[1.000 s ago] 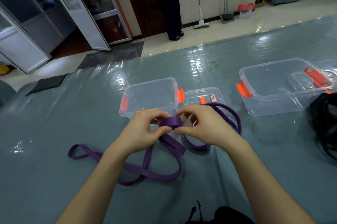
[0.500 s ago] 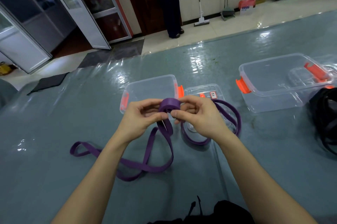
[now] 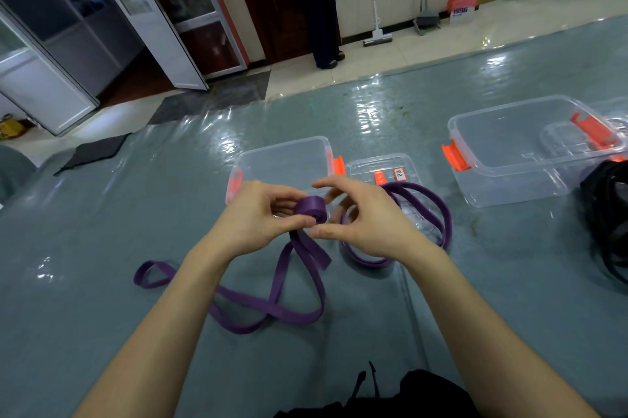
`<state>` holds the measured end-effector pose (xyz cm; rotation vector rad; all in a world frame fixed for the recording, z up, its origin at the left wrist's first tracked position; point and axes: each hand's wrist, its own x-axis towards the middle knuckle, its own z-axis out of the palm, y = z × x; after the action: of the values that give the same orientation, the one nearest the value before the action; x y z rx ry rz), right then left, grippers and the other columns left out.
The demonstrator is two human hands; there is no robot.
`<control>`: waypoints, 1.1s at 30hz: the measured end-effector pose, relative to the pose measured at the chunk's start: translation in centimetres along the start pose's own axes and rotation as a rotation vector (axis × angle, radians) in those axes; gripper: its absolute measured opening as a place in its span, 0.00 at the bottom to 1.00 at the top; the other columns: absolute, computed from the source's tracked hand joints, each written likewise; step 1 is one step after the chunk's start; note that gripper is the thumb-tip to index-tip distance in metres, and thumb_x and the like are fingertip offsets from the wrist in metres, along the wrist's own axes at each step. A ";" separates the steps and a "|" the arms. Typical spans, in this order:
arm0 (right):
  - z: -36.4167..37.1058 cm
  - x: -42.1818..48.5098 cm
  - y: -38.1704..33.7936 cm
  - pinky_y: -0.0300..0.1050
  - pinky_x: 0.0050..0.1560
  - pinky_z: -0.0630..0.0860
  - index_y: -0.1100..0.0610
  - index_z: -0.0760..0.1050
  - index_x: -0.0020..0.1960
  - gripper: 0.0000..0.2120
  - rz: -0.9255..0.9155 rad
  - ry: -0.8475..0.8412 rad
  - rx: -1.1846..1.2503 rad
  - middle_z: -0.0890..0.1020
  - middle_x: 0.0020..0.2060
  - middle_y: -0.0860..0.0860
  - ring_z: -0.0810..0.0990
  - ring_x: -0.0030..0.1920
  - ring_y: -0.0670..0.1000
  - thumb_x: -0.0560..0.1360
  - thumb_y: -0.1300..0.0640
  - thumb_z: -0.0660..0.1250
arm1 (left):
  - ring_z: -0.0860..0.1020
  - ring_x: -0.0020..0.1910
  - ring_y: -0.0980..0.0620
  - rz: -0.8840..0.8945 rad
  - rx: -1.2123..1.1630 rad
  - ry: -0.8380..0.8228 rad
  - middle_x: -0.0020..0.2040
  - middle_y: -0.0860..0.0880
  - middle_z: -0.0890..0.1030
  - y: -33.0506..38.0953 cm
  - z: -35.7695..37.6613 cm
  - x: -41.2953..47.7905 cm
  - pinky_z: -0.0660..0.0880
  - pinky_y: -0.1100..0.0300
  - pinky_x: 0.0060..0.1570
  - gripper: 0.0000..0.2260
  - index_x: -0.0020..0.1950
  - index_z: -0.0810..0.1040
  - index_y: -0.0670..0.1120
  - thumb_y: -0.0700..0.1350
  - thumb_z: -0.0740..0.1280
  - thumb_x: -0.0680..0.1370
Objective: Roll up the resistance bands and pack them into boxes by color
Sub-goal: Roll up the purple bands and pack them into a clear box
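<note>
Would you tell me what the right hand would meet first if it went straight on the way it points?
Most likely the rolled end of the purple band, pinched by the left hand just ahead; depth is hard to judge.

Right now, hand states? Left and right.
Left hand: closed, pinching the rolled end of the purple band.
Right hand: fingers spread at the roll; whether it grips cannot be told.
</note>
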<state>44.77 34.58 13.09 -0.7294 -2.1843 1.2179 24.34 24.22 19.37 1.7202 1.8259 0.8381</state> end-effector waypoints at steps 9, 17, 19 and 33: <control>0.0 0.3 -0.9 0.41 0.50 0.79 0.57 0.84 0.57 0.10 -0.160 0.105 -0.106 0.83 0.46 0.49 0.81 0.44 0.46 0.77 0.57 0.79 | 0.88 0.49 0.60 0.020 0.248 -0.047 0.47 0.55 0.90 1.6 -1.0 1.2 0.82 0.62 0.57 0.16 0.55 0.86 0.49 0.47 0.85 0.71; 0.6 -0.1 0.4 0.58 0.51 0.84 0.55 0.82 0.58 0.09 -0.043 0.133 0.240 0.86 0.42 0.55 0.86 0.42 0.58 0.79 0.60 0.76 | 0.90 0.55 0.45 -0.110 -0.387 0.050 0.53 0.46 0.91 -1.8 1.4 -0.2 0.85 0.55 0.59 0.20 0.57 0.90 0.49 0.48 0.87 0.67; 0.9 -0.2 0.7 0.60 0.57 0.85 0.57 0.81 0.60 0.11 -0.012 0.097 0.361 0.88 0.44 0.57 0.89 0.45 0.57 0.79 0.60 0.76 | 0.90 0.55 0.44 -0.110 -0.429 0.074 0.53 0.45 0.91 -2.0 1.6 -0.5 0.85 0.54 0.59 0.18 0.56 0.90 0.51 0.49 0.86 0.67; 1.7 -0.7 0.5 0.47 0.48 0.86 0.59 0.84 0.57 0.12 0.009 0.068 0.548 0.89 0.41 0.55 0.89 0.39 0.54 0.75 0.62 0.79 | 0.90 0.52 0.51 -0.078 -0.303 0.042 0.49 0.50 0.91 -1.4 0.6 -1.2 0.84 0.61 0.56 0.16 0.55 0.89 0.49 0.43 0.84 0.68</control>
<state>44.25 33.34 11.75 -0.5346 -1.6706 1.6673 23.89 23.05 17.89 1.4427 1.6796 1.0643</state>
